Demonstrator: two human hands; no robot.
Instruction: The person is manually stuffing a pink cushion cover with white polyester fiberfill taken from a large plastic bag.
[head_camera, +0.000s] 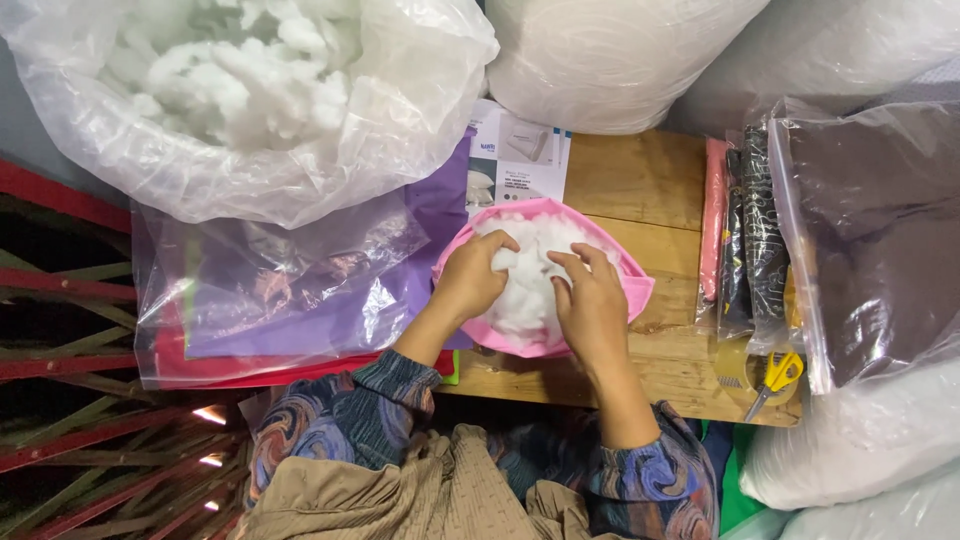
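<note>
A pink fabric cover (636, 282) lies open on the wooden table (640, 180), filled with white fibre stuffing (530, 285). My left hand (470, 278) rests on the left side of the stuffing, fingers curled into it. On the right side, my right hand (592, 305) presses down with its fingertips pinching a tuft. Both hands sit inside the cover's opening.
A large clear bag of white stuffing (240, 90) stands at the upper left. Clear bags with purple and red fabric (290, 300) lie left of the cover. Packed fabrics (860, 230), yellow-handled scissors (778, 375), a tape roll (735, 362) and white sacks (620, 60) crowd the right and back.
</note>
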